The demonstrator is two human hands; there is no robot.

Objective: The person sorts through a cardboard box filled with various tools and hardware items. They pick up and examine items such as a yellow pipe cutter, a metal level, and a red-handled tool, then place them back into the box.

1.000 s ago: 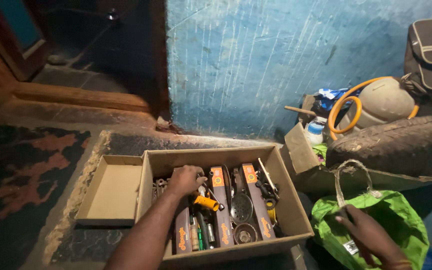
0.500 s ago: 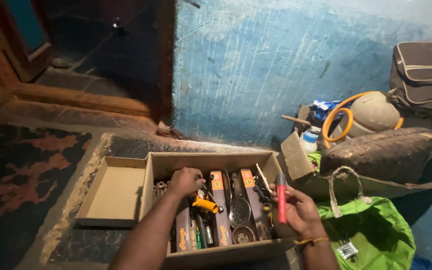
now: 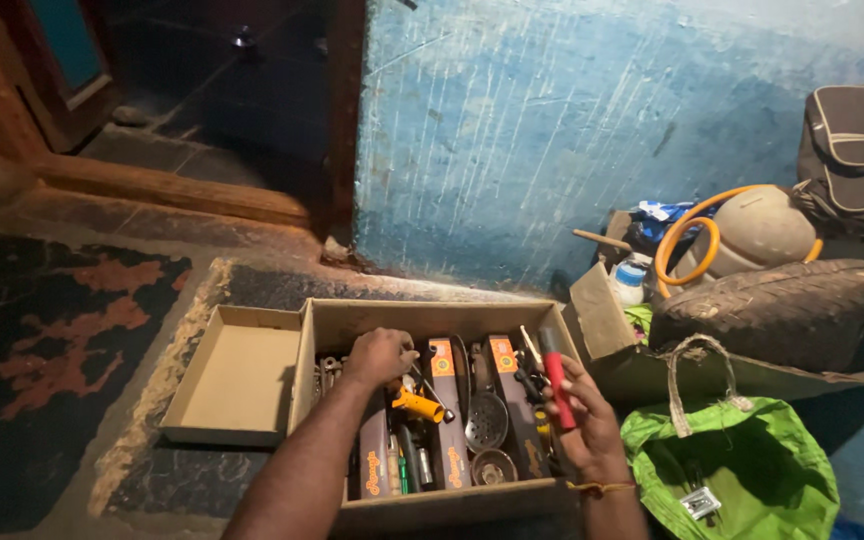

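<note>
While over the box [image 3: 352,325] | L hand [image 3: 377,358] – grip curled on tools [image 3: 422,405] | R hand [image 3: 584,420] – grip closed round red tool [image 3: 555,378]

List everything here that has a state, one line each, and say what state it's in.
cardboard box: open, full of tools
box lid: beside the box, inside up
left hand: reaching into the box, on the tools
right hand: fingers closed on a red tool
red tool: held upright
green bag: open
grey bag: closed
</note>
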